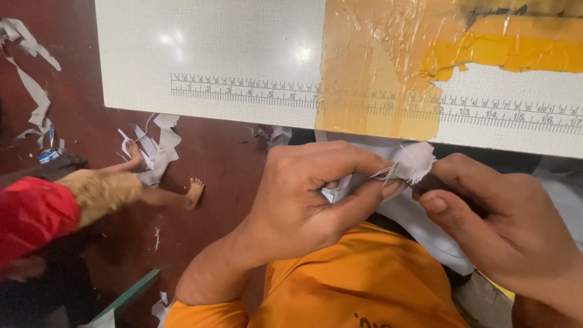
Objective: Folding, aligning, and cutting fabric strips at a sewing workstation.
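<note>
1. The left hand (303,194) sits just right of the picture's centre, with its thumb and fingers pressed together on the frayed edge of a small white scrap of cloth (415,161).
2. The right hand (510,231) comes in from 4 o'clock and grips a dark tool (434,183); thumb and fingers are closed around it, and its tip meets the cloth. What kind of tool it is cannot be told.
3. The cloth is pinched between the two hands, at about 2 o'clock from the left hand, in front of the table's near edge. Loose threads (381,174) hang from it toward the left thumb.
4. More white cloth (419,218) lies below the hands, over the person's lap.
5. The person's orange shirt (358,285) fills the 6 o'clock area.
6. A white table (212,42) with a printed ruler strip (243,90) runs across 12 o'clock; a yellowish taped patch (376,73) covers part of it toward 1 o'clock.
7. White cloth scraps (159,146) lie on the dark red floor (225,158) at 9 to 10 o'clock.
8. Another person in red sits at 8 o'clock, one bare foot (194,191) resting on the floor.
</note>
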